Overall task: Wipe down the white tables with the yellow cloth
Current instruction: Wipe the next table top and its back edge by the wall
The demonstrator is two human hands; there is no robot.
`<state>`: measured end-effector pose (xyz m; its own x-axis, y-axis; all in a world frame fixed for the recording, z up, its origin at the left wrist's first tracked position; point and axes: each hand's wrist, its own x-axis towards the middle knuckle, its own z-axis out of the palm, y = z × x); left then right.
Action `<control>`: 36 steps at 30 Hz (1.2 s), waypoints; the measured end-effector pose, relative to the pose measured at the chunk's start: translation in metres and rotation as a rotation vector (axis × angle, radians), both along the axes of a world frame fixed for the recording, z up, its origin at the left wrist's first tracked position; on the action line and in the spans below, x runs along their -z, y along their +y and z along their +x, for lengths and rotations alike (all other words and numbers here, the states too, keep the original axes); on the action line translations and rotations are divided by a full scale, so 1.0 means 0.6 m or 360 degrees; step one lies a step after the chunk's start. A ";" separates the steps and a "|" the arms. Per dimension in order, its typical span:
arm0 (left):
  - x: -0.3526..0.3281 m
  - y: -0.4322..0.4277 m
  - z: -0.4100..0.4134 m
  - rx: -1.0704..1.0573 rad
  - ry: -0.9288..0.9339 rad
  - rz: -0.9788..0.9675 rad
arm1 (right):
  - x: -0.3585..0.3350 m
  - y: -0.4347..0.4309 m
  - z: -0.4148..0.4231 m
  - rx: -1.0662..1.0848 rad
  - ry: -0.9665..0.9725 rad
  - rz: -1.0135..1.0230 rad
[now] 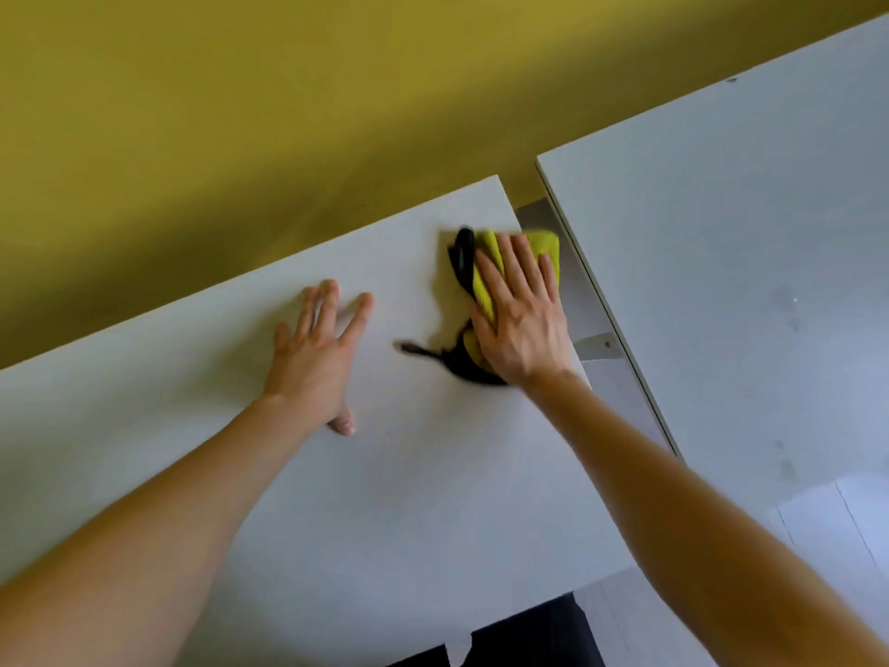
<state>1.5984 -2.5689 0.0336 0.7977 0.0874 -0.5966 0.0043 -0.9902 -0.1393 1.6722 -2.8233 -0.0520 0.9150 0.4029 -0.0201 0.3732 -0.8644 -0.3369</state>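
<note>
Wiping surface far corner: right hand presses cloth flat, fingers straight, slightly spread; cloth overhangs surface edge. Left hand braces mid-surface, fingers splayed. Keep pressure even, strokes overlapping.

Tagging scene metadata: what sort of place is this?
Likely a classroom or office, though that is hard to confirm. A plain white left table and a matching right table stand with a gap between them. A bare yellow wall is behind, and a pale floor below.
</note>
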 end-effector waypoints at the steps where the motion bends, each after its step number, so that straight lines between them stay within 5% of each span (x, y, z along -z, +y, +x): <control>1: -0.001 0.000 -0.001 -0.0016 -0.0002 -0.0001 | -0.006 -0.035 -0.064 0.0001 0.0033 0.0001; 6: 0.002 0.008 -0.006 -0.0006 -0.0043 -0.0004 | -0.027 -0.135 -0.264 0.0045 0.0149 -0.0066; 13: -0.027 -0.025 -0.115 0.0047 -0.0148 -0.0218 | -0.013 0.051 0.035 0.0156 0.0072 -0.0146; 16: -0.015 -0.056 -0.169 0.0089 -0.0019 -0.0125 | -0.007 0.067 0.039 0.0191 0.0008 -0.0116; 25: 0.003 -0.062 -0.184 0.0066 -0.0055 -0.0042 | -0.021 -0.179 -0.406 0.0305 0.0111 -0.0118; 32: 0.006 -0.062 -0.182 0.0078 -0.0037 -0.0028 | -0.006 0.035 -0.135 0.0529 0.0049 -0.0116; 36: 0.006 -0.059 -0.184 0.0099 -0.0068 -0.0051 | -0.002 0.006 -0.154 0.0365 0.0013 -0.0081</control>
<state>1.4878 -2.6043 0.0299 0.8257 0.0182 -0.5638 -0.0521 -0.9928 -0.1083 1.5799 -2.8200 -0.0507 0.9823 0.1825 -0.0427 0.1624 -0.9423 -0.2926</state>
